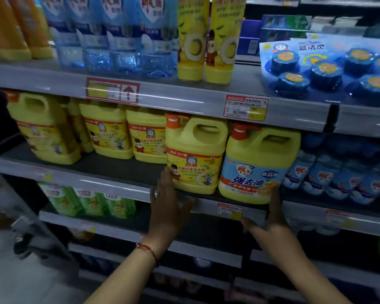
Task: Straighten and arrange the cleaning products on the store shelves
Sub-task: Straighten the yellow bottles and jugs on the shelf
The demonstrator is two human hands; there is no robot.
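Stood at the front edge of the grey metal middle shelf (110,185): two big yellow plastic detergent jugs with orange pump caps, one with a yellow lemon label (194,156), one with a blue-and-orange label (258,165), side by side and nearly touching. Left hand (166,207) flat against the lower left side of the lemon-label jug, fingers straight, holding nothing. Right hand (272,212) laid against the lower right corner of the blue-label jug, fingers straight too. Probably squaring the pair together. Best done by pressing evenly from both sides low down, keeping bases flat on the shelf, labels facing out, fronts flush with the edge. Worth lining up afterwards with the yellow jugs set further back on the left (110,132). Risk of tipping if pushed high.
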